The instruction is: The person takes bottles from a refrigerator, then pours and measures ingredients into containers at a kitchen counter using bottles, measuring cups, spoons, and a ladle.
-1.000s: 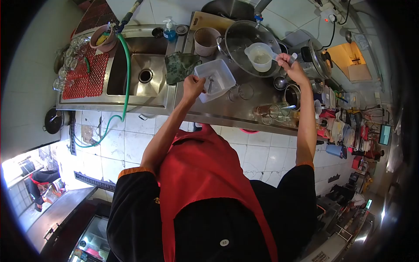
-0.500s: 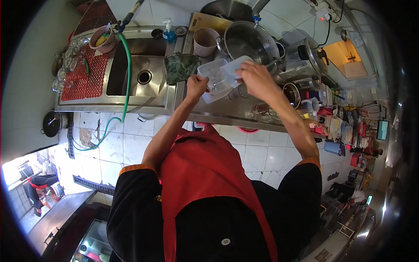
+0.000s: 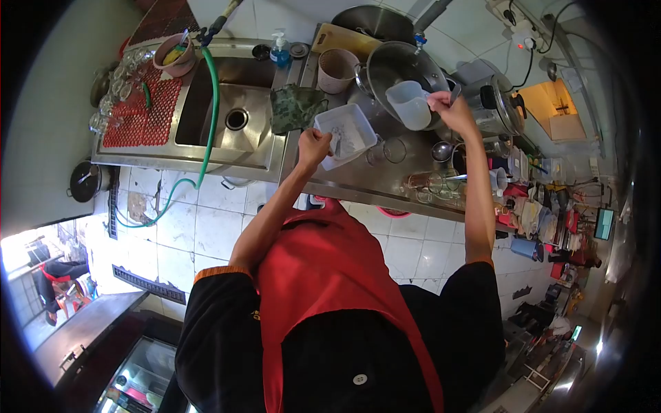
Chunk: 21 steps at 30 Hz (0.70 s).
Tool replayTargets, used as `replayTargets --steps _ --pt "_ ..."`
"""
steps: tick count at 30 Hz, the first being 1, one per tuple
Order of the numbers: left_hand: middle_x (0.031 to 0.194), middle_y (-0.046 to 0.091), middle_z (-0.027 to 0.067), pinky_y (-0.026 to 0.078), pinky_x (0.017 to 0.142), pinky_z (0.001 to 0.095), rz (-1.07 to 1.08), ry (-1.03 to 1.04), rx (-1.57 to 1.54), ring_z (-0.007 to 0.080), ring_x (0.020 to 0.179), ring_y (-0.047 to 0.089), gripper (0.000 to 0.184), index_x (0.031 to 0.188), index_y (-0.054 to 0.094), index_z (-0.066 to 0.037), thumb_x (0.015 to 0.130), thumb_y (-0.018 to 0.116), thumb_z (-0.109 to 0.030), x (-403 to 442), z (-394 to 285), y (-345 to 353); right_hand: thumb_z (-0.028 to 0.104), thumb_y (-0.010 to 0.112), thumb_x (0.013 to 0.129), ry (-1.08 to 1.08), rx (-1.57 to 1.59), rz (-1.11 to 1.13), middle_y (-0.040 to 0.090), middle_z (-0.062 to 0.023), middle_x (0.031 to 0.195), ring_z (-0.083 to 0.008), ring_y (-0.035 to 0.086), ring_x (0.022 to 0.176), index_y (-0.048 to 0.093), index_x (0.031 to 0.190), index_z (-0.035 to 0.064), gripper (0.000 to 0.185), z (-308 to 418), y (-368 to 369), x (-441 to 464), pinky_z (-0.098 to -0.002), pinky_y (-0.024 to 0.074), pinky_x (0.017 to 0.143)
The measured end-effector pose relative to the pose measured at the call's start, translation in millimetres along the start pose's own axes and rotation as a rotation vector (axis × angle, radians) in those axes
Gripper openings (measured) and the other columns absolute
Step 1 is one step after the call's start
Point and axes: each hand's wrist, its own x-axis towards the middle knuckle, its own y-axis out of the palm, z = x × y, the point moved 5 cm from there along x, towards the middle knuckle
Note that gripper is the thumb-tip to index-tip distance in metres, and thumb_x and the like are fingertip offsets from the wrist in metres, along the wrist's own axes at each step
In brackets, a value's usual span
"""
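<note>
My left hand is closed on the near left edge of a translucent plastic container, which rests on the steel counter. Something clear and shiny shows inside it, too unclear to name. My right hand grips the handle of a translucent plastic jug. Tilted, the jug is held above the near rim of a large steel pot. A drinking glass is just right of the container. Left of the container is a camouflage-patterned cloth, at the sink's edge.
A steel sink with a green hose across it lies to the left. Glasses stand by a red mat. A pink bin stands behind the container. Several glasses line the front edge at right.
My right hand has moved right with the jug, from over the plastic container to the large pot. My left hand stays at the container's edge.
</note>
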Motion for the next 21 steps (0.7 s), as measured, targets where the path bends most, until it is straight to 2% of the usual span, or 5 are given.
replayTargets --steps 2,6,11,19,21 --pt "0.058 0.059 0.0084 0.050 0.046 0.0320 -0.003 -0.013 0.017 0.0202 0.051 0.067 0.022 0.075 0.052 0.000 0.081 0.068 -0.012 1.1 4.3 -1.7 0.008 0.068 0.090 0.072 0.029 0.035 0.074 -0.0136 0.093 -0.0185 0.070 0.088 0.068 0.096 -0.0026 0.012 -27.7 -3.0 21.8 -0.0324 0.0543 0.077" --pt "0.056 0.058 0.0079 0.049 0.045 0.0314 0.018 -0.007 0.049 0.0199 0.049 0.066 0.021 0.076 0.052 0.000 0.081 0.068 -0.012 4.7 11.4 0.9 0.013 0.066 0.085 -0.048 -0.736 -0.183 0.073 -0.0193 0.084 -0.0340 0.073 0.080 0.072 0.087 0.0023 0.013 -49.3 31.2 46.0 -0.0442 0.0569 0.070" --pt "0.060 0.057 0.0064 0.050 0.045 0.0306 0.013 -0.030 -0.029 0.0186 0.049 0.062 0.020 0.078 0.051 -0.002 0.085 0.067 -0.012 -0.2 15.3 3.3 0.011 0.061 0.086 -0.183 -1.025 0.014 0.072 -0.0198 0.085 -0.0334 0.072 0.081 0.075 0.086 0.0054 0.015 -70.3 104.9 62.7 -0.0459 0.0573 0.072" --pt "0.060 0.055 0.0057 0.048 0.044 0.0299 0.026 -0.031 -0.035 0.0180 0.047 0.061 0.020 0.077 0.051 -0.002 0.084 0.067 -0.012 2.3 21.1 7.7 0.005 0.064 0.078 0.048 -0.504 0.188 0.071 -0.0223 0.096 -0.0355 0.070 0.096 0.071 0.090 0.0018 0.015 -90.1 62.0 58.6 -0.0419 0.0545 0.083" --pt "0.059 0.055 0.0055 0.048 0.044 0.0297 0.018 -0.017 -0.035 0.0181 0.047 0.061 0.020 0.076 0.052 -0.002 0.084 0.067 -0.012 3.1 15.1 8.2 0.009 0.065 0.088 -0.029 -0.217 0.213 0.072 -0.0126 0.094 -0.0241 0.068 0.090 0.068 0.099 0.0015 0.014 -123.9 47.2 67.0 -0.0372 0.0517 0.081"
